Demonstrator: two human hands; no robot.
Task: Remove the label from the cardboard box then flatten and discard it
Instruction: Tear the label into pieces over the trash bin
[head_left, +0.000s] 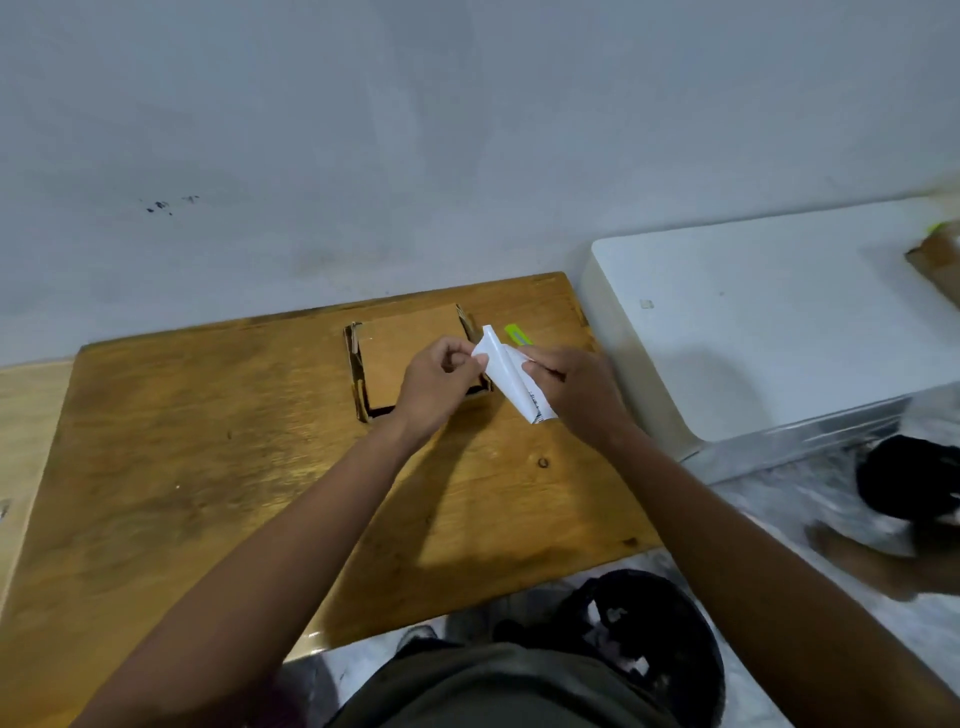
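Hands meet at the centre of the frame, both gripping a white label (511, 382) that is folded lengthwise and held above the table, clear of the box. The left hand (439, 382) pinches the label's upper end between thumb and curled fingers; the right hand (576, 395) pinches its right edge, fingers pressed together, with some dark print showing at the label's lower end. Just behind and partly under the left hand lies the cardboard box (410, 358), brown, its top face bare and its side flaps loose, resting on a wooden table (208, 441) that fills the lower left and centre. A bright green object (517, 334) lies on the table just right of the box, half hidden by the label. To the right of the frame stands a white appliance (753, 322) against the pale wall. At the bottom centre a black bin (644, 623) with a dark liner sits on the floor beside the person's clothing.
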